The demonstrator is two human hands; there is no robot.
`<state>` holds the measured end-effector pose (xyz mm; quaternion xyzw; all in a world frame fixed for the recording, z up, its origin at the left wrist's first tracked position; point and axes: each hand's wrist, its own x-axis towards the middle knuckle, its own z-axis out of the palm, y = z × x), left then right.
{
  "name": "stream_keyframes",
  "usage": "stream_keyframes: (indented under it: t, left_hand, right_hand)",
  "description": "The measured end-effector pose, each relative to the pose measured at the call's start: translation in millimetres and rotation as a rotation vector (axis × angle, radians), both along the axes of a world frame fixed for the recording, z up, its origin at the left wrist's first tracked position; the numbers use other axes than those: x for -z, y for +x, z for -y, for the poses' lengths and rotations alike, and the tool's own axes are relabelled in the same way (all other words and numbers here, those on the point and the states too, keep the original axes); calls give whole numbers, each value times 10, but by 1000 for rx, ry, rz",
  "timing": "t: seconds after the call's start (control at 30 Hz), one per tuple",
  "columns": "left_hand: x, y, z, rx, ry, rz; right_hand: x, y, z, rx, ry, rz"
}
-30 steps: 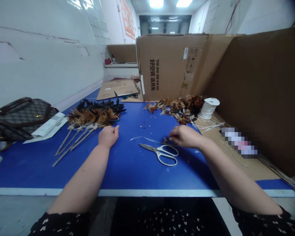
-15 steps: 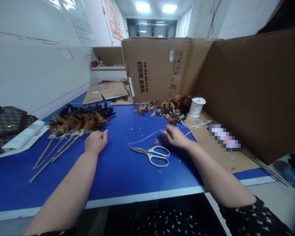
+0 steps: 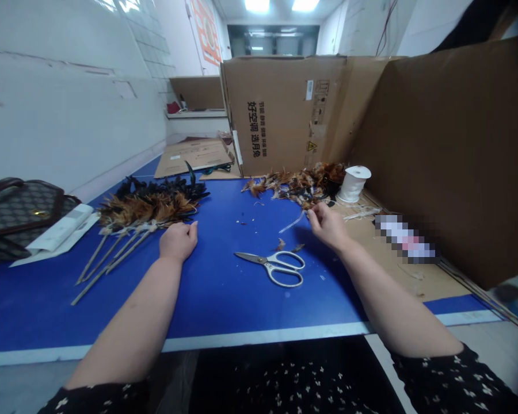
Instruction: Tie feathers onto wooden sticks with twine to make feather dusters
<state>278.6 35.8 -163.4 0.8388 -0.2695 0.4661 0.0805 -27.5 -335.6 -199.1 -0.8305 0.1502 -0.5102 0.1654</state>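
Note:
My right hand (image 3: 328,227) pinches a thin, pale ribbon strip (image 3: 292,223), whose free end trails leftward over the blue table. Just beyond it lies a heap of loose brown feathers (image 3: 300,183), and a white spool (image 3: 354,185) stands upright beside the heap. Resting on the table, my left hand (image 3: 178,242) is curled closed, with nothing visible in it. It is close to several feather bundles (image 3: 153,208), brown and black, tied onto thin sticks (image 3: 112,259). Between my hands lies a pair of scissors (image 3: 264,260), tips pointing left.
Tall cardboard panels (image 3: 285,115) wall off the back and right. A flat cardboard sheet (image 3: 192,156) lies at the back left. At the left edge are a patterned handbag (image 3: 17,215) and folded white papers (image 3: 60,233). Feather scraps (image 3: 280,244) dot the blue table (image 3: 216,305).
My right hand has moved back and right toward the feather heap, drawing the ribbon strip with it. My left hand stays closed by the bundles. The whole view has shifted slightly.

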Motion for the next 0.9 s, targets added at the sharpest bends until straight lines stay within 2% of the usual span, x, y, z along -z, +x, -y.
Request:
stream_keyframes:
  t: [0.1,0.2,0.3,0.47,0.53,0.6,0.67,0.8,0.9]
  left_hand:
    - [1,-5,1,-2,2,-2]
    - [7,2,-4,12,1,6]
    - [11,16,-10,39,19,17]
    - [4,33,-11,69,38,20]
    - [3,36,-9,76,40,15]
    - [1,36,-7,80,42,13]
    - [0,33,-4,78,41,10]
    - [-2,22,0,81,40,-1]
    - [2,30,-8,78,49,4]
  right_hand:
    - [-1,-17,-27,2,-66,-59]
    - [-41,-55,5,97,-72,-49]
    - [-132,-172,185,292,6,53]
    - [-231,-544,779,691,190,317]
    - [-217,-663,967,804,176,418]
    - [-195,-716,1050,864,95,501]
    - [-180,-691,1024,832,-11,515]
    - [-146,-433,753,484,-195,262]
    - [-46,-162,517,281,-261,75]
